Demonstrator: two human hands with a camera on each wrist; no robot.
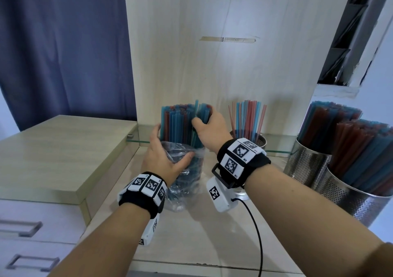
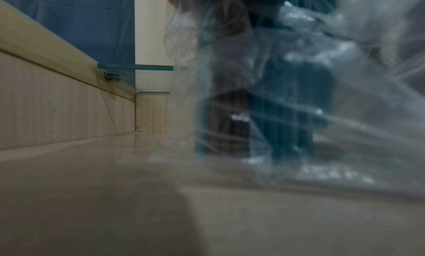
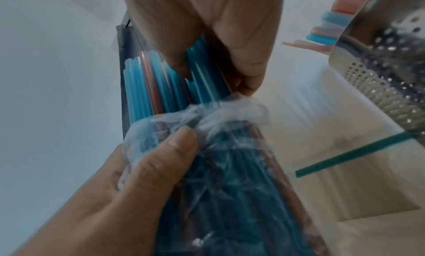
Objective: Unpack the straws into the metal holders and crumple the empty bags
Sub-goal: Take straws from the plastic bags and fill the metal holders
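A clear plastic bag [image 1: 185, 183] stands upright on the counter, with blue and red straws [image 1: 178, 121] sticking out of its open top. My left hand [image 1: 165, 155] grips the bag around its bunched rim [image 3: 207, 112]; the thumb [image 3: 165, 150] presses on the plastic. My right hand [image 1: 209, 125] grips a clump of blue straws [image 3: 202, 74] at the right side of the bundle, just above the bag. In the left wrist view the bag [image 2: 299, 96] fills the right half, blurred. A perforated metal holder [image 1: 257, 140] behind my right wrist holds a few straws.
Two perforated metal holders [image 1: 308, 164] [image 1: 357, 193] packed with straws stand at the right edge. A raised cabinet top [image 1: 53, 153] with drawers lies to the left. A glass shelf edge [image 3: 349, 154] runs behind the bag. A black cable [image 1: 257, 234] trails across the counter.
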